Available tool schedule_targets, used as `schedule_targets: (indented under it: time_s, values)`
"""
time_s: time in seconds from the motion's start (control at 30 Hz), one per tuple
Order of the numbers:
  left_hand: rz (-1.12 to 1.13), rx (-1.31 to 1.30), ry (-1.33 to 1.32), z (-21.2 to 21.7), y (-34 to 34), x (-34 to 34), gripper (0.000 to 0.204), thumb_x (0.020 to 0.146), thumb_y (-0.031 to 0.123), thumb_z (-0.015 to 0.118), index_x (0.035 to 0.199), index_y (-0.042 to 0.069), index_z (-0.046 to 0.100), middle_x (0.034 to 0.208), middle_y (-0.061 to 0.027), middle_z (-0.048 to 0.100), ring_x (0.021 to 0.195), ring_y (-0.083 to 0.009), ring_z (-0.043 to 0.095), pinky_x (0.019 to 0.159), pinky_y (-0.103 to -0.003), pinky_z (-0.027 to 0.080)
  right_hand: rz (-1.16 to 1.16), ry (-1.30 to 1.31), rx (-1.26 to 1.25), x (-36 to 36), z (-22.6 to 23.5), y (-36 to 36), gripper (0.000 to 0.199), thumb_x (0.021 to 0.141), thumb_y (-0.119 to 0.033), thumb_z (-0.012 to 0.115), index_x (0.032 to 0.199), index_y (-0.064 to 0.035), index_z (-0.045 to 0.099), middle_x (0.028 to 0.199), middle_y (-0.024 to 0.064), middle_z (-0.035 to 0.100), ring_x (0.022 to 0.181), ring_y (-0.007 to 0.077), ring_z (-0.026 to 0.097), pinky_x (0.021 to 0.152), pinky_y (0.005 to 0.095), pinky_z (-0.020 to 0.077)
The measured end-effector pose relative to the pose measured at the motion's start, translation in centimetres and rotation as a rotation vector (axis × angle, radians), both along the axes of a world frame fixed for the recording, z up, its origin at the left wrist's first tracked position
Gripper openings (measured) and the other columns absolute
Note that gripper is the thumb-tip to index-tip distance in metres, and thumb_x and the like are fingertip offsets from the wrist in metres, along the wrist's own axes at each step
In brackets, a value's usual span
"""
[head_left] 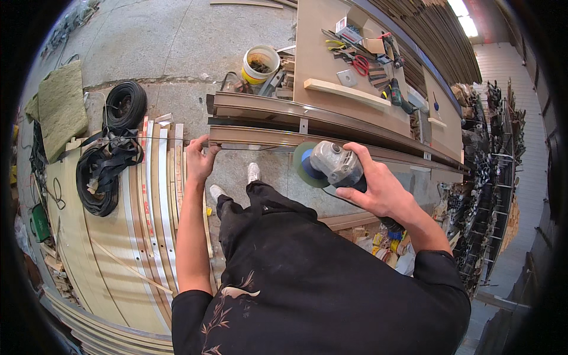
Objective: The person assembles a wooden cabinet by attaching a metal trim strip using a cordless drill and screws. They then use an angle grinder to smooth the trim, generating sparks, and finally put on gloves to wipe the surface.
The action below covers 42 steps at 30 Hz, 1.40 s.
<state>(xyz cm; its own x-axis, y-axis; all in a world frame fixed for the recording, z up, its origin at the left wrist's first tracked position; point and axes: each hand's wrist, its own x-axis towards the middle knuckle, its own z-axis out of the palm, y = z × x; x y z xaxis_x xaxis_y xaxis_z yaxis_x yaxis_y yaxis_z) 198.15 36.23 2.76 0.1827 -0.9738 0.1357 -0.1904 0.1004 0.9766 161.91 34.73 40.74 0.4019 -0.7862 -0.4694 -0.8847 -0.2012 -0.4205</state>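
Observation:
My right hand (381, 186) is wrapped round an angle grinder (337, 165) with a worn grey gear head. Its green and blue disc (307, 165) stands close to the near edge of a long brown metal profile (254, 135); whether the two touch I cannot tell. At the profile's left end, my left hand (201, 158) is closed, thumb and fingers gripping the corner. A second brown profile (254, 106) runs alongside on the far side, with a dark gap between them. The grinder's body is partly hidden by my right hand.
Beyond the profiles, a board-topped table (322, 65) carries a wooden batten (346, 93), red-handled scissors (360, 64) and a drill. A white and yellow bucket (260, 64) stands on the floor. Leftward lie a coiled black hose (125, 105), black straps (97, 183) and long strips (163, 201).

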Motion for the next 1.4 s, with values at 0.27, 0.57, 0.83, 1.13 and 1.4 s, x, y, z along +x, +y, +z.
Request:
schedule_targets:
  time_s: [0.27,0.57,0.83,1.13,1.4]
  values:
    - [0.031,0.0,-0.004,1.3,0.7,-0.6,0.063,0.09,0.06,0.081,0.109,0.0,0.078,0.101,-0.0138,0.08,0.098,-0.0304,0.068,0.092,-0.042,0.051,0.024,0.011,-0.156,-1.0,-0.6,-2.3,0.086,0.091,-0.031,0.085,0.156,-0.0088,0.033,0.118,0.0322,0.071,0.113,0.0539,0.068,0.097,0.0547,0.0534]
    - [0.068,-0.024,-0.014,2.5,0.7,-0.9,0.065,0.09,0.064,0.08,0.106,0.001,0.078,0.098,-0.0121,0.079,0.099,-0.0307,0.07,0.091,-0.041,0.05,-0.006,0.059,-0.088,-0.4,-0.8,-4.8,0.086,0.09,-0.029,0.086,0.157,-0.0108,0.034,0.128,0.0304,0.07,0.122,0.0522,0.066,0.104,0.0523,0.0511]
    - [0.09,-0.039,-0.03,1.7,0.9,-1.0,0.067,0.089,0.064,0.08,0.104,-0.001,0.077,0.099,-0.013,0.078,0.099,-0.0316,0.07,0.089,-0.042,0.051,0.054,0.023,-0.085,-0.4,-1.0,-5.7,0.084,0.093,-0.036,0.083,0.155,-0.0086,0.034,0.125,0.034,0.068,0.119,0.0537,0.066,0.102,0.0549,0.0522]
    - [0.08,-0.016,0.053,1.2,1.0,-1.5,0.067,0.089,0.066,0.08,0.104,0.0,0.077,0.096,-0.0108,0.076,0.096,-0.029,0.066,0.09,-0.041,0.05,0.028,-0.021,-0.031,0.4,-0.6,-5.6,0.084,0.093,-0.033,0.085,0.155,-0.0086,0.034,0.125,0.0336,0.068,0.119,0.053,0.067,0.102,0.0542,0.0526]
    - [0.075,0.013,0.1,1.7,1.3,-1.5,0.066,0.088,0.064,0.083,0.103,0.0,0.077,0.096,-0.0093,0.076,0.097,-0.0255,0.064,0.09,-0.04,0.049,0.017,-0.016,0.012,1.5,-0.1,-5.9,0.084,0.093,-0.033,0.084,0.155,-0.0085,0.034,0.125,0.033,0.069,0.119,0.0522,0.068,0.102,0.0538,0.0531]
